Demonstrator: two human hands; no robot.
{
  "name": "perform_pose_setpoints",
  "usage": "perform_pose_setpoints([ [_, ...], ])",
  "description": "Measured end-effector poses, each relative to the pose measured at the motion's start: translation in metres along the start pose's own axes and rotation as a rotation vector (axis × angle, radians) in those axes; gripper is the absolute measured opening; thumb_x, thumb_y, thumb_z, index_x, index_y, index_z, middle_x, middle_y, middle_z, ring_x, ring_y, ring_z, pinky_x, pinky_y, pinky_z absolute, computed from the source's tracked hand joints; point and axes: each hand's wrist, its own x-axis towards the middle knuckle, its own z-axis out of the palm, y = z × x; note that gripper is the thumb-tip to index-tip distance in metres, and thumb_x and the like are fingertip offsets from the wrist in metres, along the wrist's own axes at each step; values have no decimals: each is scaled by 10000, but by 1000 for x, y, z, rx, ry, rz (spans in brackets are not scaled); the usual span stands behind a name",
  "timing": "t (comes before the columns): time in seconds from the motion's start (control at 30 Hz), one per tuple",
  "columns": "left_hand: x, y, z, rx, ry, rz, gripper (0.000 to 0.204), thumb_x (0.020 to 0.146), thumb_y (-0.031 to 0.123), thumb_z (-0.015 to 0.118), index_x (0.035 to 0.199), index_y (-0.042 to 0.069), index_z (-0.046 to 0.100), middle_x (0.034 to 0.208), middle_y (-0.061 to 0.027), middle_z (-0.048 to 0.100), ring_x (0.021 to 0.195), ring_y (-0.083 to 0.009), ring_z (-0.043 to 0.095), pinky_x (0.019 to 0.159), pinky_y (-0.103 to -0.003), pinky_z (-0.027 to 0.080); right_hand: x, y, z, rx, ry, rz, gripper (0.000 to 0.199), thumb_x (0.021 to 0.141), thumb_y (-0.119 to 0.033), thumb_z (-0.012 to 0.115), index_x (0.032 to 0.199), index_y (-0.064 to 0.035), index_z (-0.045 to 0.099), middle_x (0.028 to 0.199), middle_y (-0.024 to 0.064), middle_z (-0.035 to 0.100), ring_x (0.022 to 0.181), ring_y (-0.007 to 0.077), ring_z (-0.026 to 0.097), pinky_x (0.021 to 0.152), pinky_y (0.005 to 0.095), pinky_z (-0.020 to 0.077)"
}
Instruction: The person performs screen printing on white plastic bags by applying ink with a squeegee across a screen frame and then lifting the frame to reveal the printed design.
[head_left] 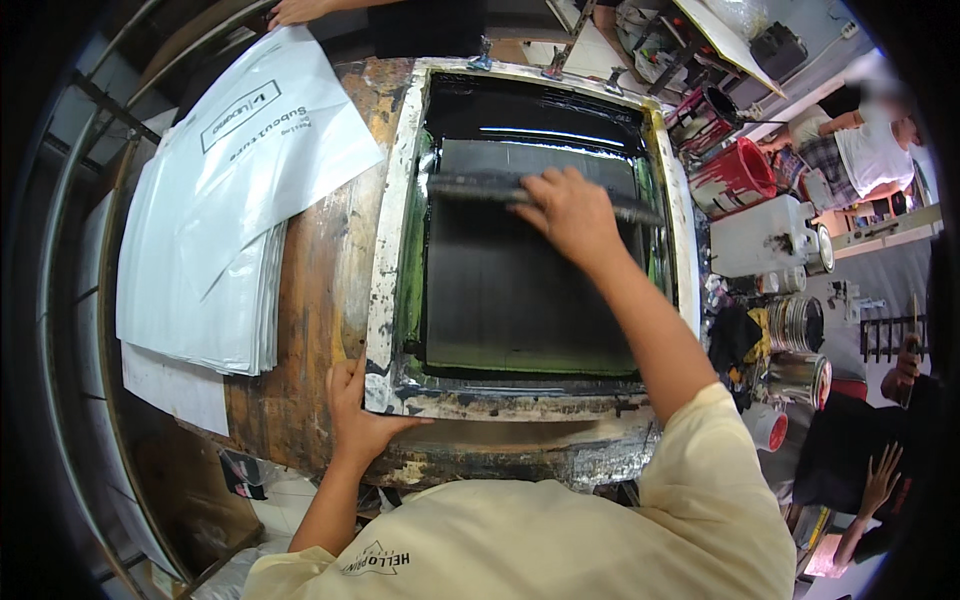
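A screen-printing frame (384, 280) with a stained white border lies flat on a worn wooden table (320, 290); its mesh is covered in black ink. My right hand (567, 212) grips a long dark squeegee (470, 187) lying across the far part of the mesh. My left hand (356, 410) presses on the near left corner of the frame, thumb on top of it.
A stack of white printed plastic bags (215, 220) lies left of the frame; another person's hand (297, 11) touches its far end. Red buckets (738, 175), a white jug (765, 235) and metal tins (797, 378) crowd the right. People sit at right.
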Motion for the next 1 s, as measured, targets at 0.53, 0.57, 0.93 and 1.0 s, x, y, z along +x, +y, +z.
perform_pose_setpoints([
  [0.53,-44,-44,53,-663,176,-24,1319,575,362,1104,1589,-65,375,1509,-165,547,1372,-269,555,1195,-432,454,108,88,-21,20,-221,-20,516,1017,-617,655,1071,-109,731,893,169,757,927,411,731,812,539,549],
  [0.57,-44,-43,53,-688,182,-17,1340,574,377,1099,1599,-66,359,1518,-169,539,1376,-274,552,1198,-434,450,106,87,-16,11,-205,-23,511,1013,-612,668,1054,-104,715,863,172,747,896,412,730,795,539,546],
  [0.93,-31,-34,52,-765,220,-118,1268,542,338,1117,1556,-93,488,1449,-179,608,1323,-300,609,1128,-435,494,37,33,-16,-1,-57,-34,415,1012,-526,696,1019,-111,700,928,127,734,948,380,725,782,516,569],
  [1.0,-30,-35,53,-799,200,-98,1222,589,304,1108,1558,-86,474,1445,-159,578,1313,-288,609,1128,-435,502,8,9,-31,4,-56,-43,406,1004,-516,709,1018,-111,694,923,125,728,938,386,718,777,519,569],
])
